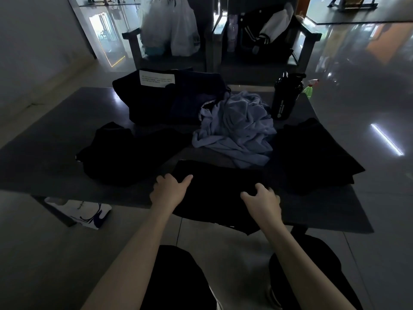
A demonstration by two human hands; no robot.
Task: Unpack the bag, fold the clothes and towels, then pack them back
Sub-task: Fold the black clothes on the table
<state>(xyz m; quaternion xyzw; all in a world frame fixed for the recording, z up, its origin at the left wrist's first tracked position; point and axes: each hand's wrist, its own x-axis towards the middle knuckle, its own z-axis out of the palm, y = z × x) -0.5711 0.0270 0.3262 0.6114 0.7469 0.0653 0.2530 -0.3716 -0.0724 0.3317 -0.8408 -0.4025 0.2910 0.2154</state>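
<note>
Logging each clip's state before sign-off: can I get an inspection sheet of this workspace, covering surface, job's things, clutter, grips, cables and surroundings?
Surface: dark table, dimly lit.
Job's things: dark bag with a white label, at the back; crumpled light blue towel mid-table; black garment at the near edge; left black pile; right black pile.
Clutter: black shaker bottle, with a green spray bottle beside it.
Grips: left hand and right hand are both on the black garment; too dark to tell whether they pinch or press.
Cables: nothing seen.
Surroundings: chairs holding plastic bags and a jacket; white paper bag on the floor.
</note>
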